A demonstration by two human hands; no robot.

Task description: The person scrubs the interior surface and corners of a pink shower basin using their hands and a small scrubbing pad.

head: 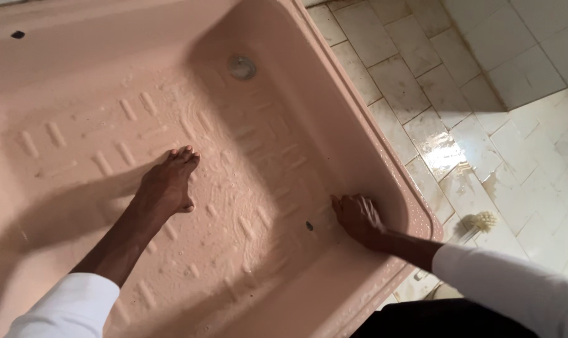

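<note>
A pink shower tray (77,37) fills most of the head view; its ribbed floor is wet and soapy. My left hand (168,184) lies flat on the tray floor near the middle, fingers together and pointing away from me, holding nothing. My right hand (359,218) presses against the tray's inner wall near the front right corner, slightly blurred, with nothing visible in it. Both arms wear white sleeves. A round metal drain (241,67) sits at the far side of the tray, well beyond both hands.
Wet pale floor tiles (447,125) lie to the right of the tray. A white scrubbing brush (482,220) rests on them just outside the tray rim (415,206). A small dark speck (309,225) lies on the tray floor by my right hand.
</note>
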